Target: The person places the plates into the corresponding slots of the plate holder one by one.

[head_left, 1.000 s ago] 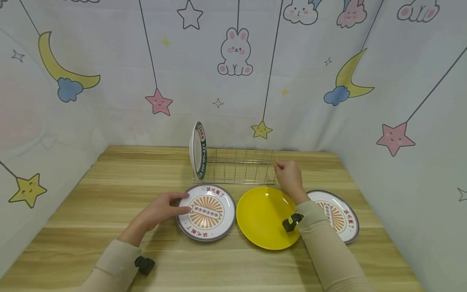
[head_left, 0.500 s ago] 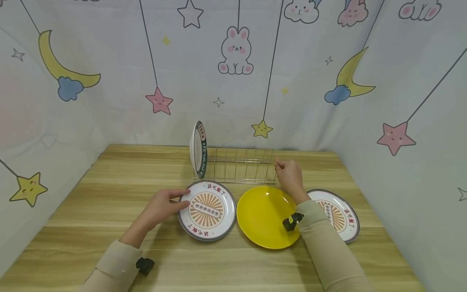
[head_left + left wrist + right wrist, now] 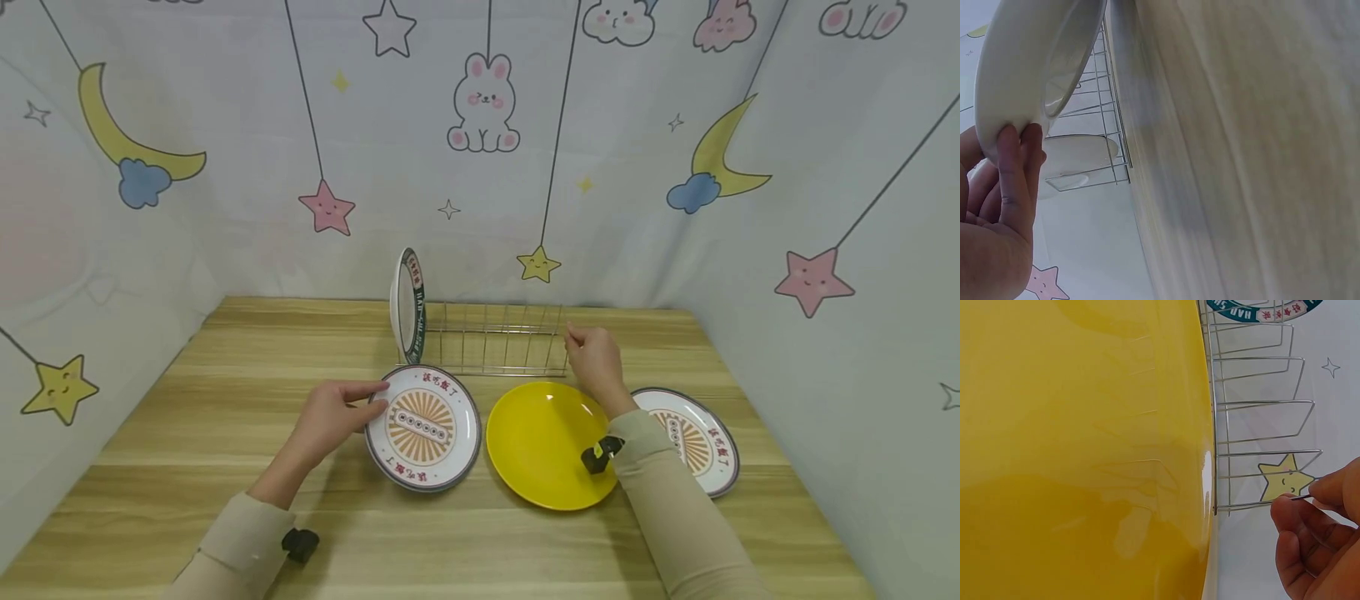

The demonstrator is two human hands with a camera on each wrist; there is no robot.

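Observation:
My left hand [image 3: 330, 422] pinches the left rim of a white plate [image 3: 423, 429] with an orange ray pattern and red characters. In the left wrist view the plate's pale underside [image 3: 1013, 75] shows, raised off the table, with fingertips against it. My right hand [image 3: 596, 365] pinches the right end wire of a metal dish rack [image 3: 495, 342]; the right wrist view shows thumb and finger on that wire. Upright in the rack's left end stands a white plate with a green lettered rim [image 3: 408, 308].
A yellow plate [image 3: 543, 446] lies before the rack, partly under the right forearm. Farther right is another ray-patterned plate [image 3: 701, 442], partly hidden by the sleeve. The wooden table [image 3: 420, 550] meets a printed cloth backdrop [image 3: 315, 267] behind the rack.
The left hand has raised the ray-patterned plate slightly and moved it a little toward the rack. My right hand stays at the rack's end.

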